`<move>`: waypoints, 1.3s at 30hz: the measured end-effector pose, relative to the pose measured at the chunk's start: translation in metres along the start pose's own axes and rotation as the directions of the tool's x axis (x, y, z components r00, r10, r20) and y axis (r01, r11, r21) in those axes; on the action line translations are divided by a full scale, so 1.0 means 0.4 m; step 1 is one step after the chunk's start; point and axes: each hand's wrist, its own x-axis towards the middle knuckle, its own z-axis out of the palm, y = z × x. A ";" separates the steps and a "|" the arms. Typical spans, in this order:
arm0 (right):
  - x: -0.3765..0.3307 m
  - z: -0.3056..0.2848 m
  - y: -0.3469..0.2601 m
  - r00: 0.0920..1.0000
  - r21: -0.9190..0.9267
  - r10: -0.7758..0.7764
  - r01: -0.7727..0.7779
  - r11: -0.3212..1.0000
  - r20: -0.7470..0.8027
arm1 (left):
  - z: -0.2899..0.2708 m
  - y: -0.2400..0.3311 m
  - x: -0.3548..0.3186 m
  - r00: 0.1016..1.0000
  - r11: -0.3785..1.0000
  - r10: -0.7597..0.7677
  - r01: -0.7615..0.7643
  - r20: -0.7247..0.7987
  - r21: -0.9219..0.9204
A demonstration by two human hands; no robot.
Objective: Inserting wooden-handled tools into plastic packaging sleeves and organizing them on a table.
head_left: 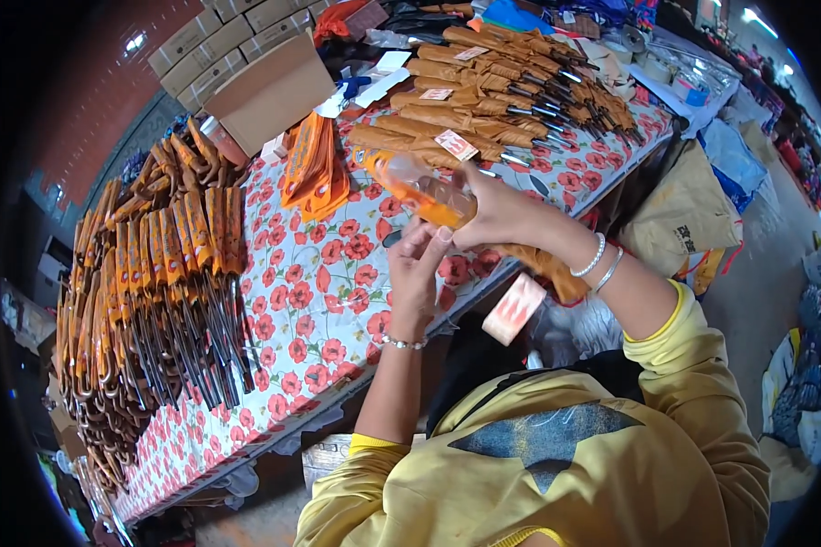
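Note:
An orange printed plastic sleeve [429, 196], partly see-through, is held above the table's near edge. My right hand [497, 210] is closed around its near end. Close below, my left hand [417, 260] has thumb and fingers pinched together at the sleeve's lower edge. A folded brown umbrella [547, 266] shows under my right forearm; how it is held is hidden. From it dangles a white and red paper tag [514, 310]. More flat orange sleeves [315, 169] lie in a fanned stack beyond my hands, to the left.
A flowered cloth covers the table [328, 283]. Brown folded umbrellas [483, 100] are piled at the far right. Sleeved umbrellas [173, 237] with curved handles crowd the left side. An open carton [269, 91] stands at the back, and sacks [680, 205] sit to the right.

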 end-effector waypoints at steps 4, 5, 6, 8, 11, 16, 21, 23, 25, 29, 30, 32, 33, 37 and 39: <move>-0.009 0.001 -0.010 0.957 -0.305 -0.251 0.198 0.932 -0.146 | -0.031 0.042 0.004 0.964 0.975 -0.220 0.224 0.148 -0.011; -0.012 -0.003 -0.023 0.956 -0.306 -0.253 0.199 0.931 -0.147 | -0.034 0.055 0.006 0.965 0.975 -0.218 0.222 0.149 -0.010; -0.017 -0.009 -0.039 0.972 -0.326 -0.198 0.148 0.934 -0.125 | -0.035 0.069 0.007 0.975 0.980 -0.179 0.189 0.130 -0.067; -0.023 -0.015 -0.068 0.993 -0.368 -0.084 0.046 0.929 -0.086 | -0.030 0.097 0.012 0.991 0.977 -0.104 0.118 0.089 -0.179; -0.012 0.016 -0.071 0.994 -0.510 -0.083 0.036 0.859 -0.068 | 0.021 0.106 0.031 0.998 0.994 0.032 -0.038 -0.060 -0.105; -0.006 0.017 -0.068 0.995 -0.249 -0.065 0.083 0.965 0.080 | 0.071 0.058 0.017 0.982 0.956 0.149 -0.173 -0.117 -0.235; 0.012 0.035 0.011 0.982 0.079 -0.059 0.045 0.996 0.182 | 0.100 0.027 -0.010 0.999 0.931 -0.017 0.004 -0.030 -0.364; 0.018 0.054 0.031 0.982 0.038 -0.145 0.142 0.989 0.120 | 0.101 0.022 -0.001 0.991 0.936 -0.005 -0.043 -0.136 -0.349; 0.007 0.062 0.028 0.979 0.021 -0.183 0.182 0.983 0.093 | 0.081 0.019 0.016 0.981 0.938 -0.007 -0.060 -0.192 -0.341; -0.074 0.035 0.008 0.754 -0.792 -0.655 0.369 0.486 -0.051 | -0.059 0.080 0.069 0.906 0.870 -0.037 -0.179 -0.422 -0.460; -0.088 0.019 0.012 0.852 -0.648 -0.520 0.360 0.671 -0.066 | -0.058 0.092 0.074 0.904 0.872 -0.046 -0.171 -0.424 -0.458; -0.101 -0.004 0.024 0.972 -0.280 -0.232 0.231 0.932 0.029 | -0.067 0.120 0.067 0.899 0.817 0.030 -0.275 -0.437 -0.507; -0.111 -0.016 0.036 0.989 -0.092 -0.088 0.099 0.991 0.115 | -0.068 0.122 0.063 0.897 0.783 0.064 -0.316 -0.436 -0.536; -0.166 0.006 0.115 0.851 0.387 0.167 -0.390 0.836 0.498 | 0.011 0.075 -0.013 1.000 0.840 -0.011 0.017 0.015 -0.543; -0.197 0.037 0.164 0.671 0.538 0.115 -0.674 0.506 0.733 | 0.032 0.122 -0.008 0.999 0.839 0.014 0.008 0.037 -0.543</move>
